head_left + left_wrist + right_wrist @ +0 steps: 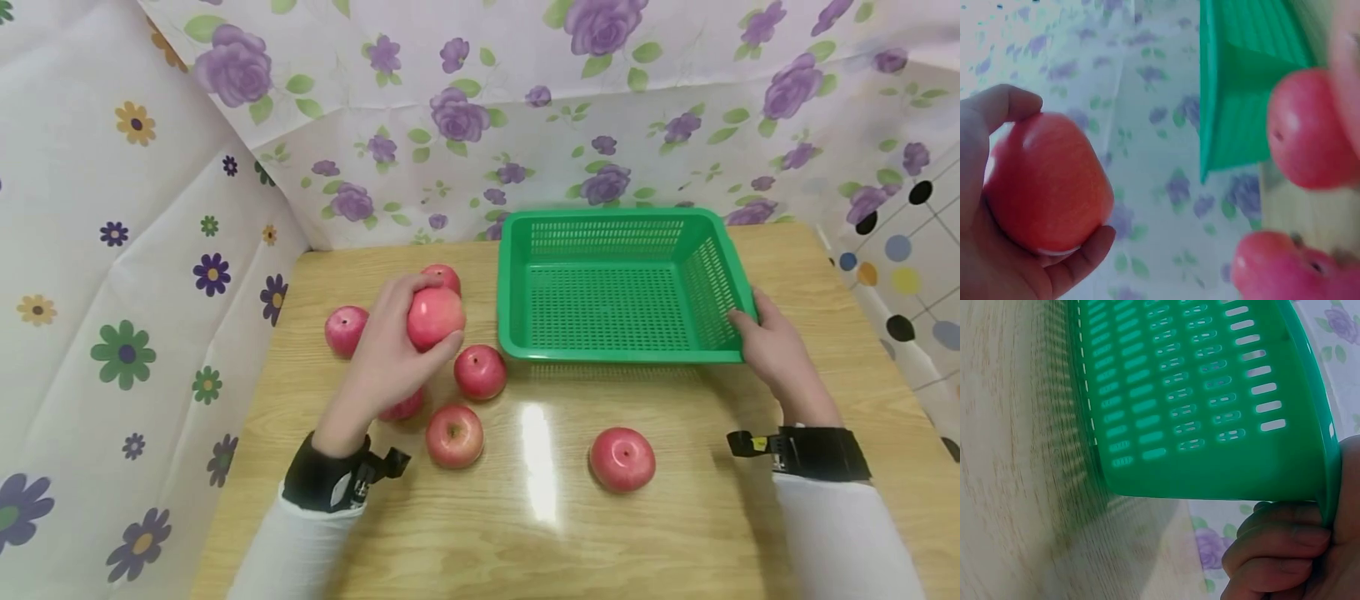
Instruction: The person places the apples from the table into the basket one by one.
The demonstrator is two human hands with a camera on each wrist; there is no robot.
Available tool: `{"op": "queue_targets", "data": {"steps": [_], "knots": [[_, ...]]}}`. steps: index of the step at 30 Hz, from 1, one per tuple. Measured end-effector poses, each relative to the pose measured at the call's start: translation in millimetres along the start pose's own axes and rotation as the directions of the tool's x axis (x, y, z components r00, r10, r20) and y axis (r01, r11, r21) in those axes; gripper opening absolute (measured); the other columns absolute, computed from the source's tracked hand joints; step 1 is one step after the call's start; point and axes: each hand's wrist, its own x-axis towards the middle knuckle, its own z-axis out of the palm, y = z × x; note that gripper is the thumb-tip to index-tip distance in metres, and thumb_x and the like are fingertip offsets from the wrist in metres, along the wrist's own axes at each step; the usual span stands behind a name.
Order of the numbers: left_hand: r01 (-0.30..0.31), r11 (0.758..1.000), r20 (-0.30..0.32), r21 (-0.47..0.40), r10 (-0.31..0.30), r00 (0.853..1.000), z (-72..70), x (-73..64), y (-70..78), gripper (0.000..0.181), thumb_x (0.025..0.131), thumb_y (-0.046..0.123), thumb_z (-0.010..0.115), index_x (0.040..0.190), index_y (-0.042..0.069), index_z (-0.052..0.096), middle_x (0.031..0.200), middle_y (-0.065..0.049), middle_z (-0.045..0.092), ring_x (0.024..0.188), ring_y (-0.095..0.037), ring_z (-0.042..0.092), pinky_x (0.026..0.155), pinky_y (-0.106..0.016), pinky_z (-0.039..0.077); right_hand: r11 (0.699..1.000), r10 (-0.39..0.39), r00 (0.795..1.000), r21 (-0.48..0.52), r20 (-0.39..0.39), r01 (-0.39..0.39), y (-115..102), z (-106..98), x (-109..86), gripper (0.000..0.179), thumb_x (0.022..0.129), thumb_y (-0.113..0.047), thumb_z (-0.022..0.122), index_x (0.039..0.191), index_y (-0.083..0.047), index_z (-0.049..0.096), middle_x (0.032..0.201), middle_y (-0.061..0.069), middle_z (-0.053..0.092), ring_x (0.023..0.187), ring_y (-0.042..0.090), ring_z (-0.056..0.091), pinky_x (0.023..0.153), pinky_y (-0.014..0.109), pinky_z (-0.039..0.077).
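Observation:
My left hand [390,342] grips a red apple [436,318], thumb on one side and fingers curled round the other; the left wrist view shows the same apple [1050,184] held above the table. Around and below this hand lie several more apples, among them one [480,372] near the basket's front left corner and another [454,436] closer to me. With my right hand [776,350] I hold the right rim of a green plastic basket [637,356]. In the right wrist view, curled fingers [1279,550] wrap under that rim. Nothing lies inside the basket.
A single apple [622,460] sits on the wooden table [525,542], in front of the basket. Behind the table hangs a white cloth with purple flowers [465,167]. Another flowered cloth [127,292] covers the left side, and a dotted tiled surface [907,279] is at the right.

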Motion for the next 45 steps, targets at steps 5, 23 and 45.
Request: {"op": "queue_targets", "data": {"steps": [5, 23, 45], "knots": [[0.007, 0.999, 0.031, 0.033, -0.008, 0.999, 16.1, 26.9, 29.9, 0.059, 0.08, 0.034, 0.075, 0.131, 0.018, 0.051, 0.128, 0.002, 0.049, 0.108, -0.011, 0.047, 0.082, -0.036, 0.054, 1.0, 0.003, 1.0, -0.008, 0.001, -0.003, 1.1, -0.6, -1.2, 0.069, 0.105, -0.054, 0.024, 0.159, -0.025, -0.007, 0.155, 0.031, 0.021, 0.125, 0.048, 0.034, 0.1, 0.074, 0.028], [-0.122, 0.961, 0.387, 0.25, 0.016, 0.922, 115.7, 107.9, 102.7, 0.057, 0.077, 0.048, 0.072, 0.128, 0.031, 0.053, 0.117, 0.0, 0.046, 0.097, -0.012, 0.043, 0.055, -0.024, 0.049, 1.0, 0.008, 1.0, -0.025, -0.007, -0.008, 1.5, -3.8, 0.8, 0.067, 0.105, -0.053, 0.023, 0.159, -0.026, -0.007, 0.157, 0.029, 0.019, 0.129, 0.049, 0.031, 0.1, 0.076, 0.026], [-0.096, 0.947, 0.587, 0.308, -0.11, 0.802, 220.3, 151.3, 125.3, 0.046, 0.086, 0.039, 0.07, 0.127, 0.033, 0.051, 0.117, -0.003, 0.04, 0.102, -0.019, 0.039, 0.062, -0.025, 0.046, 0.998, -0.015, 1.0, -0.054, -0.019, 0.014, 2.8, -0.8, 1.9, 0.066, 0.106, -0.052, 0.023, 0.159, -0.025, -0.004, 0.154, 0.03, 0.024, 0.127, 0.049, 0.036, 0.098, 0.075, 0.031]]}}
